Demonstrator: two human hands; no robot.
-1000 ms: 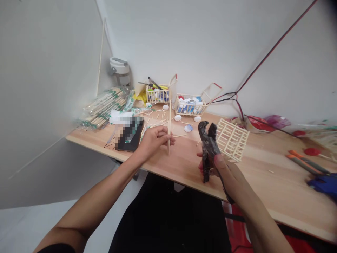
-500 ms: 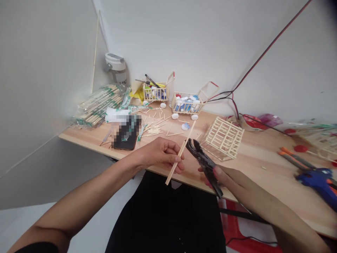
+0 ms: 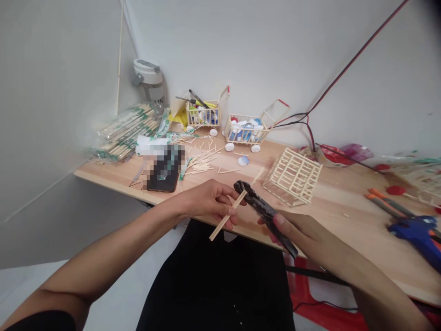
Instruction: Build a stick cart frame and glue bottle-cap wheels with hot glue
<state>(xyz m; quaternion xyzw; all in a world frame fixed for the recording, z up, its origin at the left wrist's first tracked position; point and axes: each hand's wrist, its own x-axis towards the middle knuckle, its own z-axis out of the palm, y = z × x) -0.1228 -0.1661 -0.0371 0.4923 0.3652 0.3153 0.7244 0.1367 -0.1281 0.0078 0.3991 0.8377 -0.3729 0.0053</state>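
Observation:
Pinched in my left hand (image 3: 220, 204) are thin pale wooden sticks (image 3: 220, 227), slanting from lower left to upper right. My right hand (image 3: 287, 227) grips the handles of black hand cutters (image 3: 263, 209). The cutters' jaws meet the upper end of the sticks, just beyond my left fingertips. Behind the jaws, a short piece of stick (image 3: 258, 175) lies on or near the tabletop. To the right of it, a basket-like frame of glued sticks (image 3: 292, 177) rests on the table.
Two small stick carts (image 3: 246, 133) filled with bottle caps stand by the wall. Loose cut sticks (image 3: 201, 165), a phone (image 3: 167, 170) and wrapped chopsticks (image 3: 127, 131) lie to the left. A blue glue gun (image 3: 413, 230) and orange-handled pliers (image 3: 386, 202) lie at right.
The cutters have moved left onto the sticks, their jaws closing at the end. The long stick that reached past the jaws no longer extends there. The view has shifted slightly.

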